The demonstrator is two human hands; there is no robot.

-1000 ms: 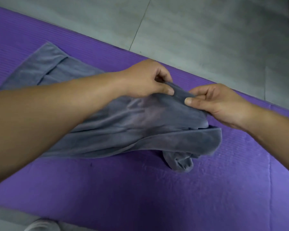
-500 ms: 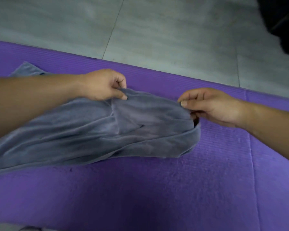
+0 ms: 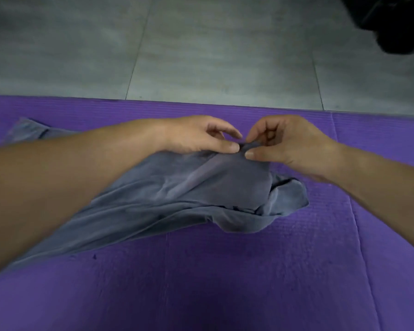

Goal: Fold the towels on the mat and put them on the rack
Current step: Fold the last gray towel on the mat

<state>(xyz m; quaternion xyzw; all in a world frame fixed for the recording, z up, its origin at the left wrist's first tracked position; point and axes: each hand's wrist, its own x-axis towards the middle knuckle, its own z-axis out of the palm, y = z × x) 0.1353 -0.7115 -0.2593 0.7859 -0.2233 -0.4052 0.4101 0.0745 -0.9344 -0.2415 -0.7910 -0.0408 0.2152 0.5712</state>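
One grey-blue towel lies rumpled on mat.

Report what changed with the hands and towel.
The left hand and right hand, spread apart half a second ago, came back together, bunching the right end of the soft grey towel. Both still pinch its far edge; it stays on the purple foam mat.

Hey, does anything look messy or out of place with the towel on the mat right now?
The grey cloth towel lies bunched and creased on the purple foam mat, its right end crumpled into a lump. The left hand and right hand pinch its far edge close together. Nothing looks torn or spilled.
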